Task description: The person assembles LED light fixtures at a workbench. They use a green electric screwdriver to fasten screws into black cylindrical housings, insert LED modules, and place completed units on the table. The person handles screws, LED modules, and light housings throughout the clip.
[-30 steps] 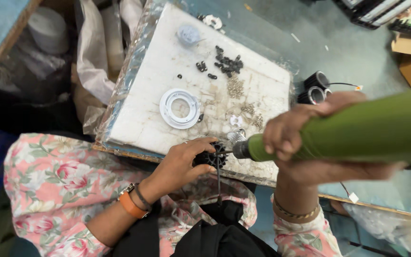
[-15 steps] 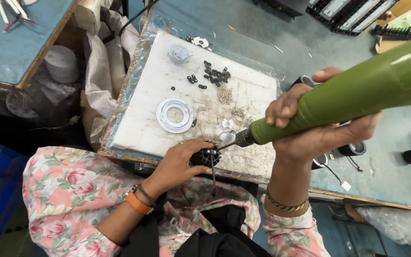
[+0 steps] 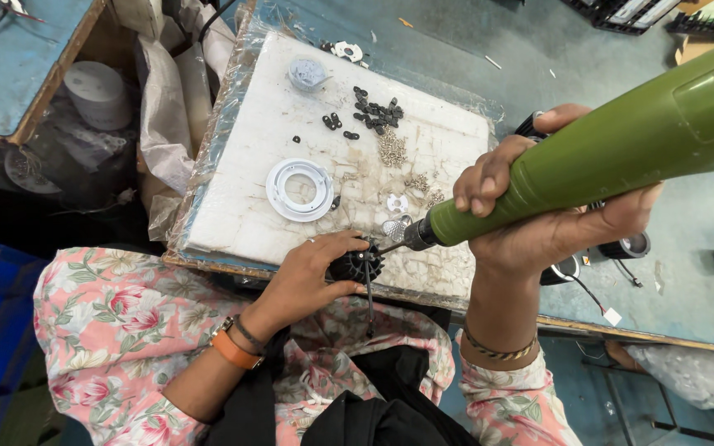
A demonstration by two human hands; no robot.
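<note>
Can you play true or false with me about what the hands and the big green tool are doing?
1. The right hand holds a green power screwdriver. True.
2. The left hand holds a red ball. False: it grips a black finned part.
3. The white ring lies on the white foam board. True.
4. The screwdriver's tip points at the white ring. False: it points at the black finned part.

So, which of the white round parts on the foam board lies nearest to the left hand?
The large white ring, flat on the foam board just above the left hand; the small white pieces lie farther right or at the far edge.
</note>
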